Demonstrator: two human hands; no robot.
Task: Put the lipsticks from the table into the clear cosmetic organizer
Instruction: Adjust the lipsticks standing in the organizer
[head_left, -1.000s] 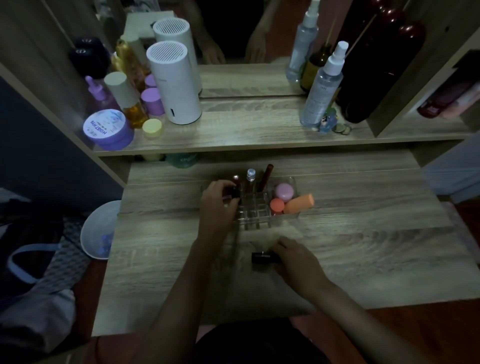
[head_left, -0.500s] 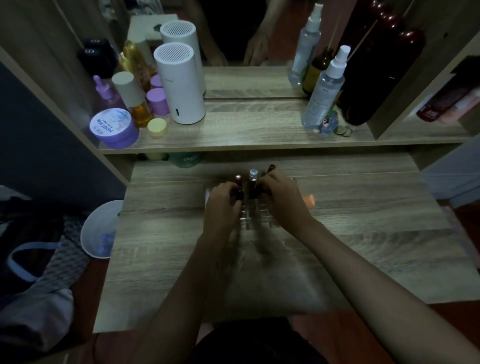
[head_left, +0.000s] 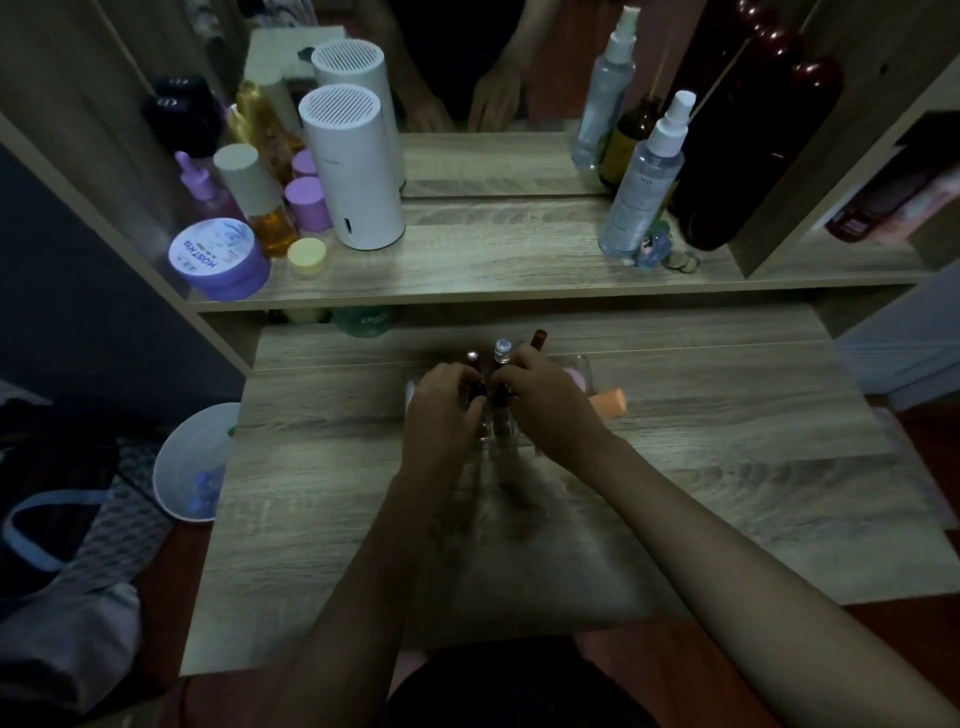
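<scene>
Since 1 s ago, right hand moved to organizer, gripping dark lipstick; left hand pinches another. Lower vert. into free slots.

I see a wood-grain table with the clear organizer standing near its back edge, mostly hidden from me. Above it runs a shelf carrying a purple jar, a small yellow jar, a white cylinder, a spray bottle and a dark bottle.
</scene>
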